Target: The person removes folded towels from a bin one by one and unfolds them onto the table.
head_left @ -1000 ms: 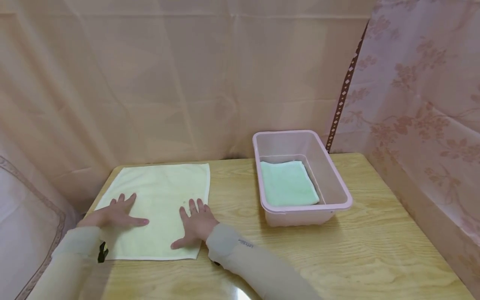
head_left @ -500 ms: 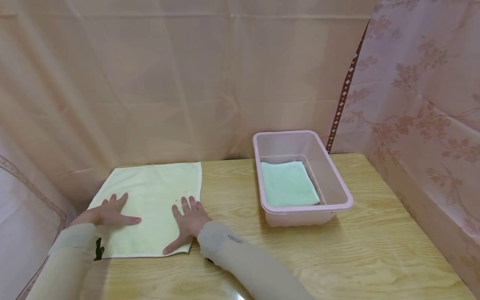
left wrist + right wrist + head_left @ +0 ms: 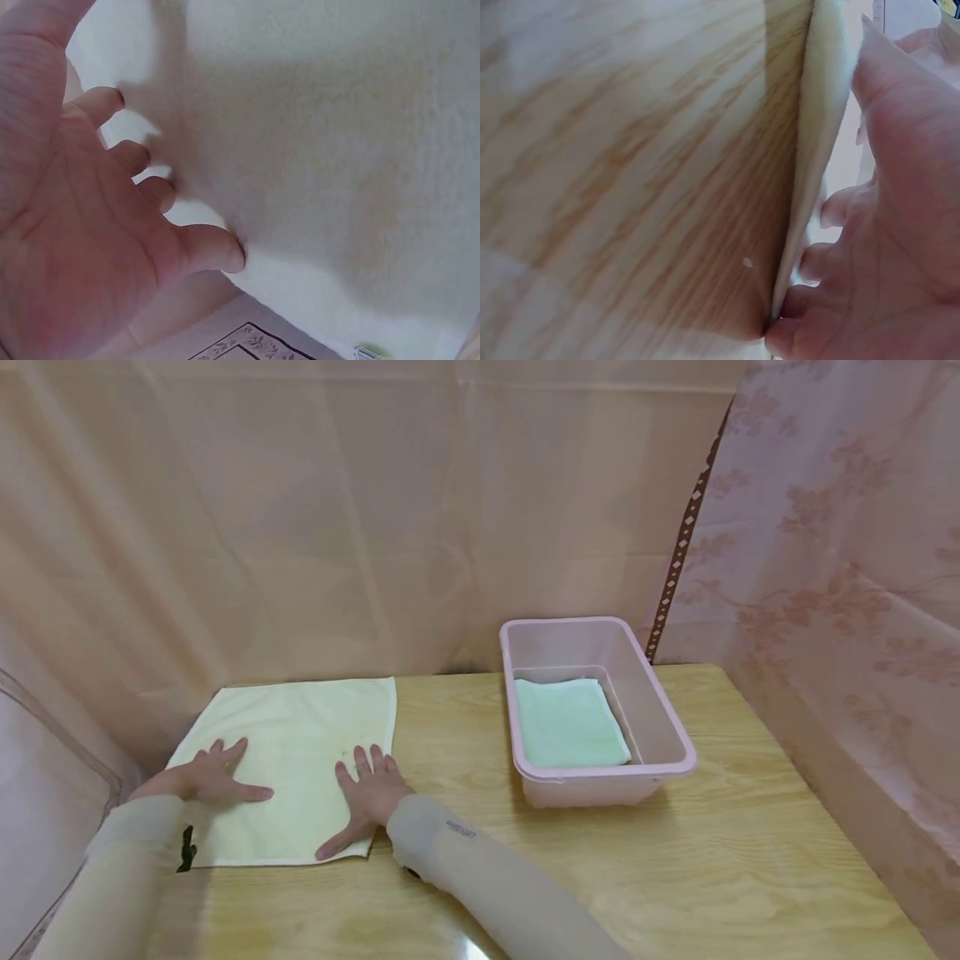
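A pale yellow towel [image 3: 300, 718] lies spread flat at the left end of the wooden table. My left hand [image 3: 208, 777] rests on its left part with fingers spread and the thumb pointing right. Along the towel's right edge rests my right hand [image 3: 371, 797], fingers fanned out and thumb toward the near corner. In the left wrist view the fingertips [image 3: 232, 255] touch the cloth near its border. The right wrist view shows the towel's edge [image 3: 817, 127] running beside the right hand's fingers, slightly raised along the wood.
A pink plastic basin [image 3: 678, 758] stands right of the middle on the table [image 3: 750, 827]. Inside it lies a folded mint-green towel [image 3: 570, 722]. Beige curtains [image 3: 337, 527] hang behind the table, with a floral curtain [image 3: 847, 568] along the right side.
Both hands have slid left together, and the yellow towel has shifted left along with them. The basin and green towel stay where they were on the table.
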